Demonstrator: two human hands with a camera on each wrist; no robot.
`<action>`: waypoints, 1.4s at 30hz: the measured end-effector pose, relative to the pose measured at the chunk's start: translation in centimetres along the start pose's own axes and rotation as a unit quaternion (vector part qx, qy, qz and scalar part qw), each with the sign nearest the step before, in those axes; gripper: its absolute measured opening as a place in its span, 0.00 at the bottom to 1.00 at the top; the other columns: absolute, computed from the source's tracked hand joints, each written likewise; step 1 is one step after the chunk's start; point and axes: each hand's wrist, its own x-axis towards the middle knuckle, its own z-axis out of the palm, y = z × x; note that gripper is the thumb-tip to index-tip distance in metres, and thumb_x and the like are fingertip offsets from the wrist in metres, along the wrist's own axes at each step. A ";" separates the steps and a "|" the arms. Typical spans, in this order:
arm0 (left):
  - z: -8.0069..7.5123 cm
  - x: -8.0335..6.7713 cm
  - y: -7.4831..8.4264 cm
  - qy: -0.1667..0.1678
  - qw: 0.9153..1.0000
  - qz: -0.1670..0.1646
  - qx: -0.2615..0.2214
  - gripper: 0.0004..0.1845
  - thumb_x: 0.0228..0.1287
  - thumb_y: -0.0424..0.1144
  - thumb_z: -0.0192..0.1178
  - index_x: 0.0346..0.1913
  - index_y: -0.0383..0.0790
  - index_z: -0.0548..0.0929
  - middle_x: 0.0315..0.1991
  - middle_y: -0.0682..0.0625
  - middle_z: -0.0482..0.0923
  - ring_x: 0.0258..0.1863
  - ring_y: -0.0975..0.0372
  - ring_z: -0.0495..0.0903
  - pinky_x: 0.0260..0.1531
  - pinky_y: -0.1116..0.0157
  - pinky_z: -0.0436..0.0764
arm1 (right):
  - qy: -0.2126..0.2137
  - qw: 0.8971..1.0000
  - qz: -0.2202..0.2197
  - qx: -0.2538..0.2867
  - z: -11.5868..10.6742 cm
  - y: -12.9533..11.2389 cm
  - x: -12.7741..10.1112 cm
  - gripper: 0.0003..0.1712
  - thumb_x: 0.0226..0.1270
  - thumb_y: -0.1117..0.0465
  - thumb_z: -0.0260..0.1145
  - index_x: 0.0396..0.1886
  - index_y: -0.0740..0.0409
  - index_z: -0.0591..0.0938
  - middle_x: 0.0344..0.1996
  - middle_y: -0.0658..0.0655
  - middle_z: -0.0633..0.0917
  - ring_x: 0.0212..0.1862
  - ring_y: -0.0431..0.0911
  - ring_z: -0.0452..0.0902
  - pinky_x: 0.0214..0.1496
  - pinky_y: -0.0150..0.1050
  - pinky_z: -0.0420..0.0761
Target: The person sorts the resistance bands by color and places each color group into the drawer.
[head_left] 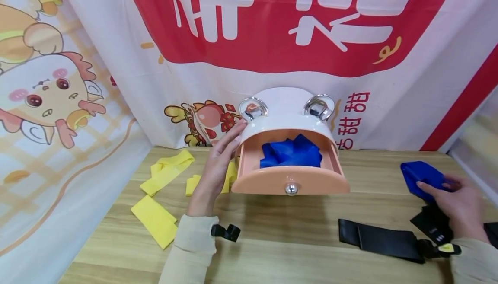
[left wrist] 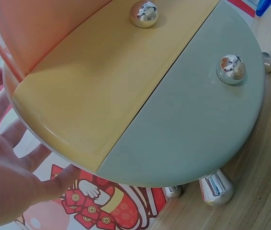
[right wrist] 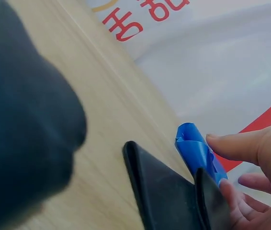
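Observation:
A small rounded drawer cabinet (head_left: 285, 106) with a white shell and two chrome rings stands against the back cloth. Its top orange drawer (head_left: 264, 184) is pulled out and holds crumpled blue material (head_left: 292, 152). Below it, a yellow drawer (left wrist: 92, 81) and a grey-green drawer (left wrist: 188, 120) are closed in the left wrist view. My left hand (head_left: 218, 163) rests along the cabinet's left side, fingers extended. Far to the right, my right hand (head_left: 463, 204) pinches a folded blue strip (head_left: 422, 178) between thumb and fingers, above the black strips.
Several folded yellow strips (head_left: 155, 221) lie left of the cabinet. A folded black strip (head_left: 381, 238) lies at the front right, with another black piece (head_left: 433, 223) beside my right hand. Printed cloth (head_left: 116, 59) hangs behind and to the left.

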 end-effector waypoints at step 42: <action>-0.1 0.1 -0.4 0.000 1.000 0.010 -0.005 0.22 0.70 0.55 0.54 0.66 0.63 0.74 0.70 0.69 0.64 0.72 0.70 0.58 0.70 0.45 0.58 | -0.084 0.967 -0.089 -0.222 -1.5 -0.5 1.5 0.77 0.46 0.26 0.69 0.72 0.79 0.41 0.62 0.86 0.54 0.57 0.76 0.53 0.58 0.71 0.66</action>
